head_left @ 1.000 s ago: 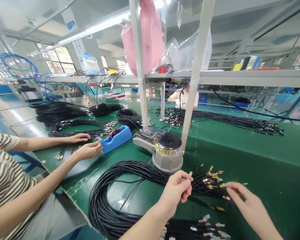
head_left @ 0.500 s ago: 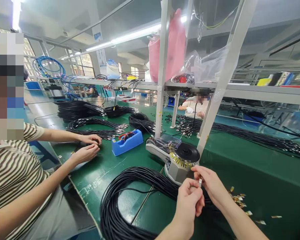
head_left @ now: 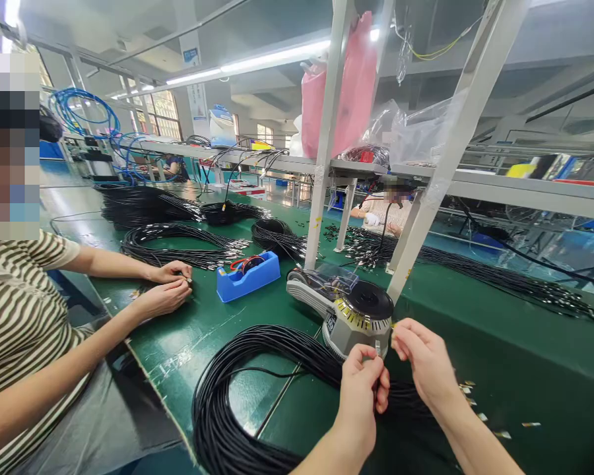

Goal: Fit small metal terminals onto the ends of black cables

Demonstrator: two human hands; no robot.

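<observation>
My left hand (head_left: 359, 392) is closed around the end of a black cable, and its small silver plug (head_left: 378, 347) sticks up past the thumb. To the right of it, my right hand (head_left: 426, 359) pinches a small yellow piece of tape (head_left: 395, 324) between thumb and fingertips. Just beyond both hands stands a round grey tape dispenser (head_left: 359, 333) with a black disc on top and yellow tape pieces around its rim. A large coil of black cables (head_left: 208, 396) lies to the left, its strands running under my hands.
A co-worker's hands (head_left: 171, 290) handle something small at the left. Nearby sits a blue tape holder (head_left: 247, 280). More cable bundles (head_left: 148, 208) lie behind. White shelf posts (head_left: 321, 191) rise from the green table (head_left: 178, 356). Small yellowish-white pieces (head_left: 502, 434) are scattered at right.
My hands have moved apart: the right has drawn rightward from the dispenser with the tape piece, and the left has shifted leftward and up with the plug. The view has shifted slightly.
</observation>
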